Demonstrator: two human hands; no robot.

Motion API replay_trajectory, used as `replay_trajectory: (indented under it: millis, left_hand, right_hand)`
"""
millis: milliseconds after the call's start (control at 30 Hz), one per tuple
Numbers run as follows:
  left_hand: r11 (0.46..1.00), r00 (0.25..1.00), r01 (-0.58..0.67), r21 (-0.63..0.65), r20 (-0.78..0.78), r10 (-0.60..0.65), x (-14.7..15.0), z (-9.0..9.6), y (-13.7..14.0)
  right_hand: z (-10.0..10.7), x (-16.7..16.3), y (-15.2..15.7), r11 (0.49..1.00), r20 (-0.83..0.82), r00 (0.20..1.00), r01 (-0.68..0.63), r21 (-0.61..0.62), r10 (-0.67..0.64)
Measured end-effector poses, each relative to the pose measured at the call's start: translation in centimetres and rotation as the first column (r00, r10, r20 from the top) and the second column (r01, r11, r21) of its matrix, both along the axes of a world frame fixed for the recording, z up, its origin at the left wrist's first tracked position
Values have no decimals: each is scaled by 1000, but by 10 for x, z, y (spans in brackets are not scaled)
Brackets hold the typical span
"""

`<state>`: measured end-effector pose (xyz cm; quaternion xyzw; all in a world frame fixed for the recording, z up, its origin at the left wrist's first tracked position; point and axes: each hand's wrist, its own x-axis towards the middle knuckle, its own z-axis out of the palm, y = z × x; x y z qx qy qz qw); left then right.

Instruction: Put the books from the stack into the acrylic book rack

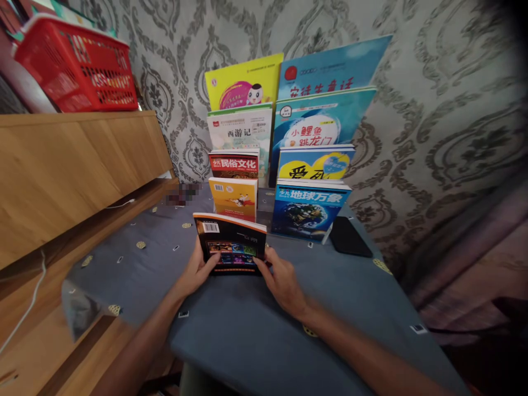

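Note:
Between my two hands I hold a thin black book (235, 242) upright, its back cover with a barcode and small colour pictures facing me. My left hand (201, 268) grips its left side, thumb on the cover. On the right side, my right hand (280, 275) does the same. Just behind it stands an orange book (235, 201), with a red book (235, 164), a pale book (241, 129) and a yellow book (243, 77) further back. To the right a second row holds a blue book with a globe (307, 212) and several more books.
A blue-grey cloth (322, 308) with small prints covers the table. A black flat object (350, 236) lies beside the right row. At left, a red basket (82, 66) sits on a wooden cabinet (78, 170). Patterned wallpaper (437, 99) rises behind the books.

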<state>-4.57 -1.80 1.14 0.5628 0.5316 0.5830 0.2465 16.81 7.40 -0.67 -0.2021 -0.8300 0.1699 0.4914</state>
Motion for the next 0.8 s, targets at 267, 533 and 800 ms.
replay_trajectory:
  millis: [267,533,800]
  left_hand:
    - [999,999,23,-32,-22,-23,-10,-10,-1]
    - [986,985,-164,22,-57,165,-6,-16,8]
    - [993,993,-115,2,-6,115,-3,-14,10]
  right_hand:
    - [-1,1,-3,997,-10,1000,1,81,0]
    - [-1,2,-6,978,19,1000,-8,208,4]
    - [-6,-2,-6,962,116,989,-122,243,97]
